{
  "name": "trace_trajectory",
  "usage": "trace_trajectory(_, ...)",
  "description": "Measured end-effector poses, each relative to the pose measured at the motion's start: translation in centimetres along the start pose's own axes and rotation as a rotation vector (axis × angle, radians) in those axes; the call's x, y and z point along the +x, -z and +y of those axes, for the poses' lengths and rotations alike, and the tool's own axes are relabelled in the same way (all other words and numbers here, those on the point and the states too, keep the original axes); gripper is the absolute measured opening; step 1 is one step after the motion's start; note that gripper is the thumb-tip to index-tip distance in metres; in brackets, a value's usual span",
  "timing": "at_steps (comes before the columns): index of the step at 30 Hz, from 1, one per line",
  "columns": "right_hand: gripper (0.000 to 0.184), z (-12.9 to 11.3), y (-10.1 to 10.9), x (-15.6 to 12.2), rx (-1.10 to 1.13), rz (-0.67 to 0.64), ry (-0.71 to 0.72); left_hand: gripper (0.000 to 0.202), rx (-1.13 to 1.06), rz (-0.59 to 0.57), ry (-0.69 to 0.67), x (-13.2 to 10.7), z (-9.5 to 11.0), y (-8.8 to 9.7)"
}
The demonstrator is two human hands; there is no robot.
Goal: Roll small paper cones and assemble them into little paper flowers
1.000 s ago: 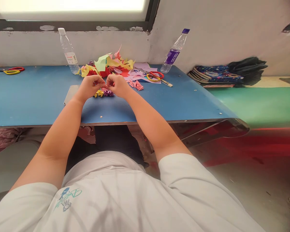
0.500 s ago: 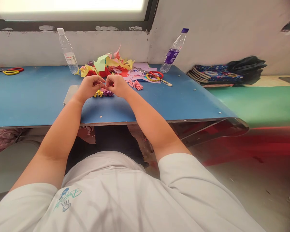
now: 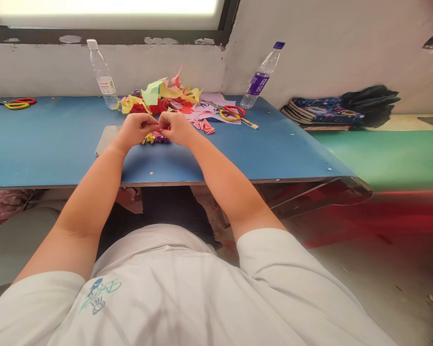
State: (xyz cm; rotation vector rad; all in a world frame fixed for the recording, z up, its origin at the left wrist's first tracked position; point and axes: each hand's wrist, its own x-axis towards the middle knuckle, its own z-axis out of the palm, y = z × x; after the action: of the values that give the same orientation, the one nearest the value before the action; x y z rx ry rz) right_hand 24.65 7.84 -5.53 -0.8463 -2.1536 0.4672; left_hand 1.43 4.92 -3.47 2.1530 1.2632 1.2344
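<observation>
Over the blue table, my left hand and my right hand meet fingertip to fingertip, both closed in a pinch. A bit of red paper shows at my right fingers; most of what the fingertips hold is hidden behind them. Just below the hands lie small yellow folded paper pieces and purple folded paper pieces. Several pink folded paper pieces lie to the right of my right hand. A flat pale object lies partly behind my left wrist.
Crumpled coloured paper scraps heap up behind the hands. Red-and-yellow scissors rest on purple paper beside a small cutter-like tool. Two bottles, one white-capped, one purple-capped, stand at the back. More scissors lie far left.
My hands stay together in nearly the same place, with small finger shifts. Red now shows at my right fingers. The view has shifted very slightly.
</observation>
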Motion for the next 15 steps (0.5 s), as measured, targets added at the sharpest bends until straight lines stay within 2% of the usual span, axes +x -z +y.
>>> trace_trajectory(10,0.026,0.07,-0.13,0.11,0.036,0.011,0.005,0.011,0.019,-0.01,-0.024,0.23,-0.46,-0.25)
trace_trajectory(15,0.036,0.69,-0.23,0.38,0.022,0.028,-0.026,0.011,-0.005,-0.006,-0.032,0.24,-0.39,-0.31)
